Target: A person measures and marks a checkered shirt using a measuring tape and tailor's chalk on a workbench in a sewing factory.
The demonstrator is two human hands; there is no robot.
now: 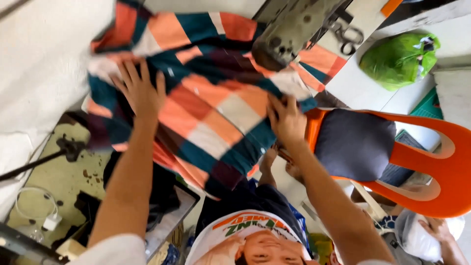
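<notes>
My left hand (140, 91) lies flat with fingers spread on the checked cloth (206, 108), at about ten o'clock of the view, pressing rather than gripping. My right hand (286, 120), near three o'clock of the cloth, has its fingers curled into the fabric's edge just below the sewing machine head (294, 29). The cloth, in orange, teal, white and dark purple squares, spreads over the middle of the view and runs up under the machine at twelve o'clock.

As I judge it, the fabric is already fed under the machine and I am smoothing and steadying it; how much of the seam is sewn I cannot tell, since no stitching line shows.

Much is hard to read. The view is tilted and blurred, and the needle and presser foot are hidden behind the machine's body. The desk (44, 59) shows only as a pale surface at nine o'clock. An orange chair (441, 172) with a dark cushion (353, 142) sits at four o'clock, a green bag (400, 59) at two o'clock, scissors (349, 39) beside the machine. Another person's hand (436, 230) is cut off at five o'clock.
</notes>
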